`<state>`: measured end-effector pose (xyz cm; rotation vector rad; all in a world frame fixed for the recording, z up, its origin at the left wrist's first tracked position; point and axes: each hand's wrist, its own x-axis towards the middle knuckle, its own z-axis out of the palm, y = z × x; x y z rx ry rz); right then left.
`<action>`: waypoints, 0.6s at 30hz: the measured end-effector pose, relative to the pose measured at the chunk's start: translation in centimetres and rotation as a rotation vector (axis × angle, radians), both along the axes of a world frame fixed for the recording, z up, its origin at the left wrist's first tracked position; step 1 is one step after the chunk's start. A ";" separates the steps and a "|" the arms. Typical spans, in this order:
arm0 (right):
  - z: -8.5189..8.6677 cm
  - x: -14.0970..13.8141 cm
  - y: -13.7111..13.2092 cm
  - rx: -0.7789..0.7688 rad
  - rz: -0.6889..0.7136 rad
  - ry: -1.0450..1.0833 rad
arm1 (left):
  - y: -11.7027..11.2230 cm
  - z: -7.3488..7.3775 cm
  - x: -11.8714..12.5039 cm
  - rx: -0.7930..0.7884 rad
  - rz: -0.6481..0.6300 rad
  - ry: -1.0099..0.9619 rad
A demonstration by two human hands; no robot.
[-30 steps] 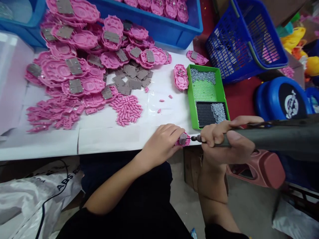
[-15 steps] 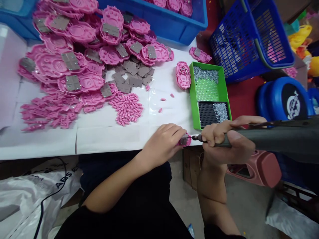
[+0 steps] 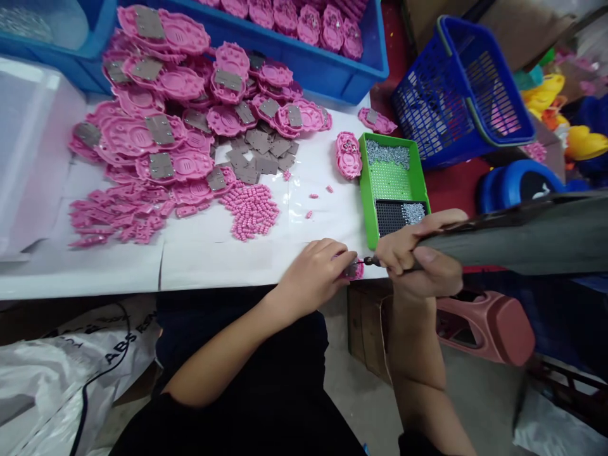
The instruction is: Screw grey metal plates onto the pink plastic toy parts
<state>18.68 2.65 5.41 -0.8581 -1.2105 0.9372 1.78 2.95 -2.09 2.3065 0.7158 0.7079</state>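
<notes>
At the table's front edge my left hand (image 3: 317, 273) is closed on a pink plastic casing (image 3: 357, 270) with a grey metal plate, partly hidden by the fingers. My right hand (image 3: 420, 256) wraps around a dark electric screwdriver (image 3: 522, 234), held nearly level. Its thin bit points left and meets the casing beside my left fingertips. Just beyond, a green tray (image 3: 365, 190) carries small silver screws (image 3: 387, 154) at its far end and more in a black perforated insert (image 3: 390, 217). Another pink casing (image 3: 348, 156) with shiny metal parts lies against the tray's left side.
A heap of pink casings (image 3: 185, 166) with grey plates covers the left of the table. Nearby lie loose grey plates (image 3: 263, 161), small ribbed pink pieces (image 3: 251, 209) and slim pink parts (image 3: 118, 212). A blue bin (image 3: 327, 73) stands behind; a blue basket (image 3: 427, 101) is right.
The camera view has shifted, so the table contents sit further right and more of the blue bin shows. The screwdriver's rear end is tilted higher; both hands keep their hold.
</notes>
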 end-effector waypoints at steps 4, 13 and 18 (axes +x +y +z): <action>1.9 3.1 -0.3 0.186 -0.401 0.028 | -0.2 0.0 -0.2 0.093 -0.002 0.031; 1.5 8.0 4.3 0.108 -0.894 0.109 | -0.3 0.2 -0.3 0.242 -0.010 0.097; 1.2 7.1 4.9 0.038 -0.916 0.121 | -0.5 0.4 -0.3 0.259 -0.005 0.117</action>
